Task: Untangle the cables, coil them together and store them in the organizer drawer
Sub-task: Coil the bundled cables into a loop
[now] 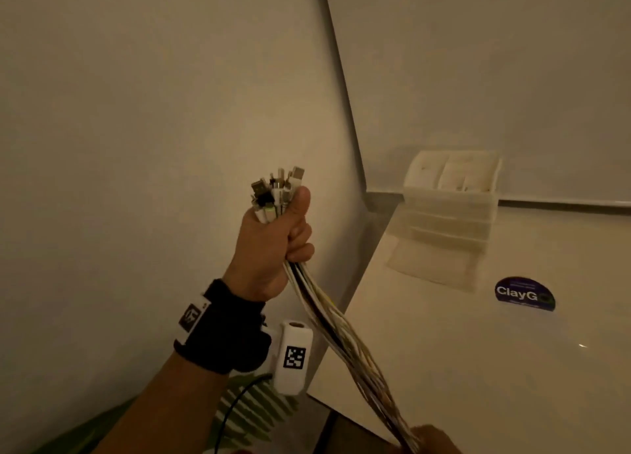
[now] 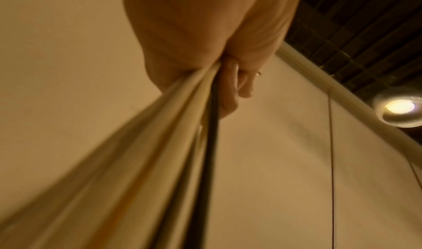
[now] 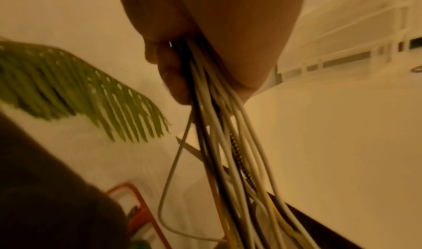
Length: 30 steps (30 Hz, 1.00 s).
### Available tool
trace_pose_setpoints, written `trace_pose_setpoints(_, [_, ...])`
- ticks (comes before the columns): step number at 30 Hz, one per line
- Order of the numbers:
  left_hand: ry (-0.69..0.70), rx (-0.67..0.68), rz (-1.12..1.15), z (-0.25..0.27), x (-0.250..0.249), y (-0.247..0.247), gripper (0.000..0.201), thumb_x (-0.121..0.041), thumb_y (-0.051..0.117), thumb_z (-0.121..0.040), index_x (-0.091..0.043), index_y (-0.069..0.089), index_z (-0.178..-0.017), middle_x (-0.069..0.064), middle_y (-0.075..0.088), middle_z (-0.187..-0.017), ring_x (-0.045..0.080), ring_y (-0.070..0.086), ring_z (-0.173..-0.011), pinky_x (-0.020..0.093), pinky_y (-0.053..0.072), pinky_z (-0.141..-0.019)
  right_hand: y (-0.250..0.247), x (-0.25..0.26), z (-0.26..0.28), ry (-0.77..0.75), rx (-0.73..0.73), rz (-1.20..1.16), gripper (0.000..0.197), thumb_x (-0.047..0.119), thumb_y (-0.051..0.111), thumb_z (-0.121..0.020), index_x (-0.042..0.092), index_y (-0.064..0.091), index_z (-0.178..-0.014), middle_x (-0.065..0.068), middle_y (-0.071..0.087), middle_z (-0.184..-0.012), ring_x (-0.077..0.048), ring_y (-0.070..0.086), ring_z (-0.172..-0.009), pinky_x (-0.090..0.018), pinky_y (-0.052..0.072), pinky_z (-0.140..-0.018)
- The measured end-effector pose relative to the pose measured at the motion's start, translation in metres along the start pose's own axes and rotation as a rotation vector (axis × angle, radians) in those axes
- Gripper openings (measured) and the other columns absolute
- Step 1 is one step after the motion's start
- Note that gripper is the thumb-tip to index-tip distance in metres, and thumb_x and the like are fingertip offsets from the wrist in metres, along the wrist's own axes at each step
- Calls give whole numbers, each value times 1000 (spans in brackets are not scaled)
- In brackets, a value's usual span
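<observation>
Your right hand [image 1: 432, 438], nearest at the frame's bottom edge, is gripping the cable bundle [image 1: 345, 337] low down. Your left hand [image 1: 273, 245] is clenching its upper end, connectors [image 1: 276, 189] sticking up. Beyond, the translucent organizer [image 1: 450, 194] is sitting on the white table [image 1: 512, 368].

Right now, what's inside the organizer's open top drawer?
The organizer stands on the white table, top drawer pulled open. Pale dividers and compartments show inside; any contents are too blurred to tell. The lower drawers are closed.

Bare beige wall [image 1: 153, 112], white table [image 1: 495, 368], palm frond [image 3: 80, 90] — lit ceiling lamp [image 2: 399, 106]
</observation>
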State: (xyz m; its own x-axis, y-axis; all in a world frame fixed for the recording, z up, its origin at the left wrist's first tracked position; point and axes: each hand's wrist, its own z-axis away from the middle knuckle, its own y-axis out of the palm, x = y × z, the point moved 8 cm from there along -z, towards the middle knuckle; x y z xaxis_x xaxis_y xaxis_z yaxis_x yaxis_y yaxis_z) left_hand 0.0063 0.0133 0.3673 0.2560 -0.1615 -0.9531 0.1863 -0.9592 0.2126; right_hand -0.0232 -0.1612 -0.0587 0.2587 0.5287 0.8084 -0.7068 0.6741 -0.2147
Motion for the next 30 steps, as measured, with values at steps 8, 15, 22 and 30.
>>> trace_pose_setpoints(8, [-20, -2, -80, 8, 2, 48, 30, -23, 67, -86, -17, 46, -65, -1, 28, -52, 9, 24, -41, 19, 25, -39, -62, 206, 127, -529, 19, -94, 104, 63, 76, -58, 49, 18, -143, 25, 38, -141, 2, 33, -133, -29, 30, -109])
trace_pose_setpoints(15, [-9, 9, -127, 13, -4, 79, 38, -16, 66, -89, -21, 44, -59, -2, 25, -49, 11, 24, -41, 25, 30, -45, -45, 291, 136, -760, -78, -245, 47, 27, 71, -85, 18, 39, -52, 5, 41, -44, -10, 42, -40, -27, 38, -50])
trace_pose_setpoints(22, [-6, -130, -2, 7, -19, 52, 43, -40, 71, -78, -23, 36, -58, -6, 27, -44, 8, 25, -37, 23, 30, -42, -16, 214, 98, -514, -70, -157, 44, 46, 69, -80, 16, 52, -52, -3, 55, -47, -16, 55, -46, -36, 52, -59])
trace_pose_setpoints(30, [20, -144, 22, 2, -51, 11, 48, -40, 68, -80, -24, 28, -59, -9, 18, -47, 5, 15, -37, 19, 19, -36, 9, 147, 74, -299, -12, 49, 52, 42, 65, -85, 20, 34, -50, 3, 36, -47, -4, 41, -44, -19, 31, -50])
